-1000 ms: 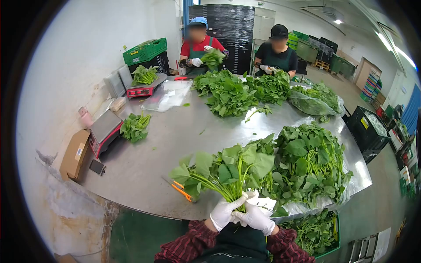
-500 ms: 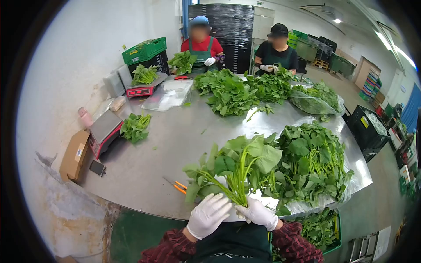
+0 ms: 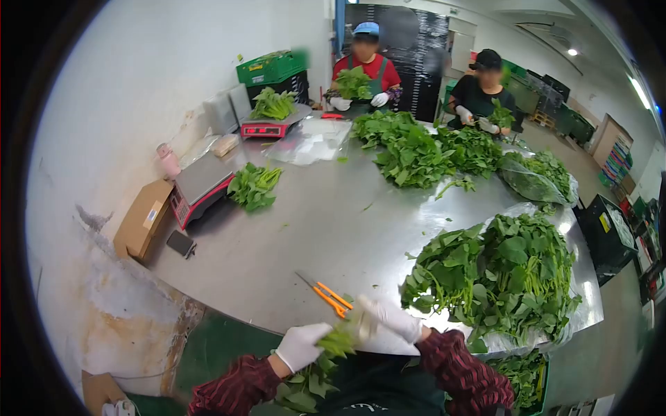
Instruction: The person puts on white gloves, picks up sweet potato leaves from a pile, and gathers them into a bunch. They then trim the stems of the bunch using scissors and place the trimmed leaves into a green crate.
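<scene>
My left hand (image 3: 303, 346), in a white glove, is closed around a bunch of leafy greens (image 3: 336, 340). The stems point up to the right and the leaves hang down over my apron. My right hand (image 3: 390, 322), also gloved, is beside the stem ends, partly smeared by motion; whether its fingers hold anything does not show. Orange-handled scissors (image 3: 329, 298) lie on the metal table (image 3: 305, 229) just beyond my hands. To the right of them is a large heap of greens (image 3: 513, 274) on plastic.
Two people stand across the table, handling greens. Between us lie more piles of greens (image 3: 416, 149). At the left are two red scales (image 3: 267, 130), a phone (image 3: 181, 243), a cardboard box (image 3: 142, 218) and a pink bottle (image 3: 168, 159). A crate (image 3: 534, 381) stands below right.
The bunch has turned leaves-down and moved lower left with my left hand. My right hand has moved off the stem base. The view has shifted, and the scissors show fully.
</scene>
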Demonstrator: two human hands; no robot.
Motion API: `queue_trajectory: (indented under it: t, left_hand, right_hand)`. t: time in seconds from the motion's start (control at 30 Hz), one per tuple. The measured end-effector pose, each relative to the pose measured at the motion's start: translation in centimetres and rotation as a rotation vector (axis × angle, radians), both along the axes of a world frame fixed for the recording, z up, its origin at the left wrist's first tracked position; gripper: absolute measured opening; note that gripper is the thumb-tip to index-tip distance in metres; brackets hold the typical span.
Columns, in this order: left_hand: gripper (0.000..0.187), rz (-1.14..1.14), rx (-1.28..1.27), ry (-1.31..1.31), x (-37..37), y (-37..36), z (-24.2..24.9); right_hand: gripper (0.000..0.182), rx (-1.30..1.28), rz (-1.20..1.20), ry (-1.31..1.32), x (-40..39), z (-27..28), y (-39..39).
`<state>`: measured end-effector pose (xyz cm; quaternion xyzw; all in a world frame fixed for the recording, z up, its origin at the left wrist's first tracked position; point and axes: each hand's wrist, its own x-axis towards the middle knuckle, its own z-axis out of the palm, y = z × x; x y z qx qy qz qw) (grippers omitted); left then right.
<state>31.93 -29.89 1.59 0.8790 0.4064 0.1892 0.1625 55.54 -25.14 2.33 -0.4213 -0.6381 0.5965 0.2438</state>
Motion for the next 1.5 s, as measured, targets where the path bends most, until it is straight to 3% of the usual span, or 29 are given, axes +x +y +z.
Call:
queue_trajectory:
  t: [0.03, 0.07, 0.1, 0.13, 0.17, 0.2, 0.27, 0.37, 0.47, 0.53, 0.57, 0.63, 0.7, 0.77, 0.87, 0.97, 1.0, 1.03, 1.07, 1.1, 1.17, 1.2, 1.3, 1.33, 1.37, 1.43, 1.5]
  left_hand:
    - [0.017, 0.150, -0.156, -0.363, -0.6, -0.1, 0.2]
    - [0.007, 0.302, -0.518, -0.442, -1.1, 0.2, 0.8]
    - [0.007, 0.330, -0.527, -0.436, -1.3, 0.6, 1.7]
    - [0.009, 0.358, -0.782, -0.684, -1.4, 0.9, 2.4]
    - [0.013, 0.379, -1.028, -0.939, -1.5, 1.1, 2.7]
    - [0.013, 0.395, -1.027, -0.938, -1.5, 1.3, 2.8]
    - [0.015, 0.290, -1.156, -1.151, -1.2, 1.9, 2.5]
    - [0.015, 0.263, -1.177, -1.192, -0.7, 2.5, 1.8]
    - [0.015, 0.354, -1.141, -1.177, -0.4, 2.9, 1.1]
    - [0.013, 0.370, -1.096, -1.129, 0.0, 3.2, 0.3]
    - [0.012, 0.393, -1.047, -1.082, 0.3, 3.3, 0.0]
    - [0.012, 0.369, -1.076, -1.062, 1.6, 3.3, -0.3]
    - [0.012, 0.328, -1.108, -1.028, 3.6, 3.4, -0.5]
    - [0.013, 0.280, -1.169, -0.923, 6.3, 3.1, -0.7]
    - [0.014, 0.179, -1.180, -0.786, 11.4, 2.8, -1.5]
    - [0.019, 0.026, -1.074, -0.627, 17.4, 1.6, -0.9]
    - [0.022, -0.027, -0.928, -0.514, 19.4, 0.9, -0.9]
    - [0.026, -0.079, -0.780, -0.406, 21.6, 0.1, -0.9]
    - [0.027, -0.215, -0.503, -0.520, 23.7, -0.9, -2.7]
    - [0.028, -0.344, -0.223, -0.630, 25.4, -2.3, -3.4]
    - [0.031, -0.331, -0.436, -0.367, 27.6, -4.7, -4.4]
    - [0.032, -0.323, -0.526, -0.339, 28.5, -5.4, -4.2]
    - [0.038, -0.353, -0.755, -0.330, 29.6, -6.8, -3.5]
    - [0.030, -0.325, -0.927, -0.370, 29.7, -7.0, -1.9]
    - [0.030, -0.390, -1.030, -0.384, 30.1, -6.6, -3.7]
    - [0.026, -0.478, -1.087, -0.555, 30.2, -7.0, -1.8]
    - [0.022, -0.403, -1.172, -0.367, 30.3, -6.5, -2.0]
  right_hand:
    - [0.051, 0.368, -0.122, -0.256, -0.8, -2.3, 2.5]
    - [0.050, 0.436, -0.187, -0.406, -1.4, -4.6, 3.7]
    - [0.050, 0.506, -0.251, -0.552, -2.5, -5.9, 4.3]
    - [0.050, 0.493, -0.231, -0.537, -3.8, -6.5, 4.5]
    - [0.048, 0.653, -0.242, -0.628, -5.2, -7.0, 4.7]
    - [0.047, 0.820, -0.259, -0.720, -6.4, -7.4, 5.0]
    - [0.047, 0.827, -0.227, -0.734, -8.0, -9.2, 5.8]
    - [0.044, 0.764, -0.120, -0.771, -8.4, -10.8, 6.6]
    - [0.035, 0.638, -0.209, -0.726, -7.1, -10.4, 6.3]
    - [0.036, 0.080, -0.252, -0.579, -4.3, -8.3, 5.7]
    - [0.036, 0.078, -0.265, -0.587, -2.8, -7.2, 4.8]
    - [0.033, 0.042, -0.348, -0.255, 0.5, -4.6, 2.4]
    - [0.028, -0.024, -0.493, -0.132, 3.3, -2.5, -0.9]
    - [0.022, 0.030, -0.601, -0.253, 5.9, 0.0, -4.2]
    - [0.015, 0.487, -0.759, -0.420, 8.8, 1.3, -9.3]
    - [0.029, 0.767, -0.840, -0.462, 11.2, 1.3, -12.8]
    - [0.029, 0.764, -0.868, -0.469, 11.6, 0.8, -14.0]
    - [0.033, 0.584, -1.004, -0.341, 12.0, 0.1, -15.2]
    - [0.037, 0.404, -1.127, -0.206, 12.4, -0.2, -16.0]
    - [0.037, 0.406, -1.148, -0.207, 12.9, 0.2, -16.6]
    - [0.033, 0.030, -1.308, 0.256, 13.5, 1.7, -17.8]
    - [0.026, 0.003, -1.337, 0.388, 14.1, 1.9, -18.4]
    - [0.018, -0.076, -1.322, 0.426, 16.4, 1.8, -20.1]
    - [0.017, -0.088, -1.331, 0.458, 16.8, 1.6, -20.4]
    - [0.017, -0.091, -1.324, 0.475, 17.1, 1.5, -20.5]
    - [0.018, -0.083, -1.333, 0.530, 18.3, 0.7, -20.7]
    - [0.018, -0.150, -1.329, 0.485, 18.9, 0.2, -20.6]
